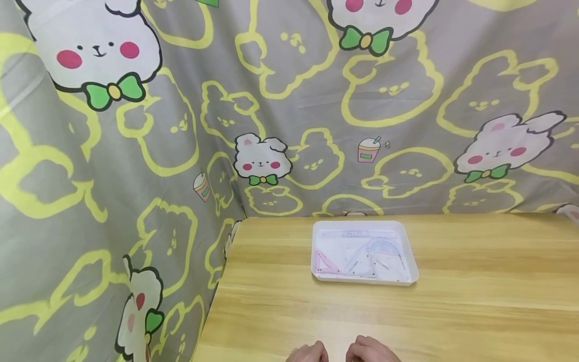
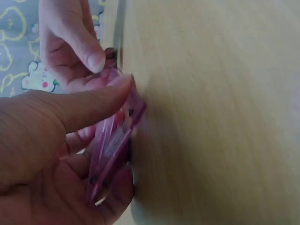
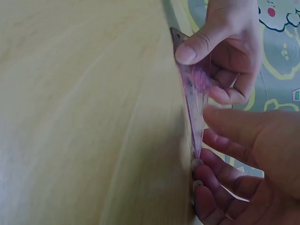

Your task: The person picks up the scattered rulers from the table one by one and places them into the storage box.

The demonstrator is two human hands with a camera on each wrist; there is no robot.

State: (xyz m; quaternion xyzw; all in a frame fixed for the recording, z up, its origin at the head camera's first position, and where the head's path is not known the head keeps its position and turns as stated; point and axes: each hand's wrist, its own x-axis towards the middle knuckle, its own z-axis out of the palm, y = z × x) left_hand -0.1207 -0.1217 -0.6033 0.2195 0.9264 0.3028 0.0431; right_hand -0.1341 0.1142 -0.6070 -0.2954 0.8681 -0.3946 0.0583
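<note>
A see-through pink set square point(image 2: 137, 104) is held between both hands, low by the table's front edge. My left hand point(image 2: 44, 136) grips it, thumb on its face and fingers curled behind. In the right wrist view, the set square point(image 3: 193, 101) narrows toward my right hand point(image 3: 253, 159), whose thumb lies by its side and fingertips at its pointed end. The head view shows only parts of the left hand point(image 1: 309, 352) and right hand point(image 1: 370, 349), close together at the bottom; the set square is hidden there.
A white tray point(image 1: 317, 226) stands toward the back of the wooden table point(image 1: 271, 296). In it lie a clear ruler point(image 1: 368, 234), a pink set square point(image 1: 326, 264), a bluish protractor point(image 1: 384, 243) and other clear pieces. A patterned grey curtain point(image 1: 312, 115) hangs behind and at the left.
</note>
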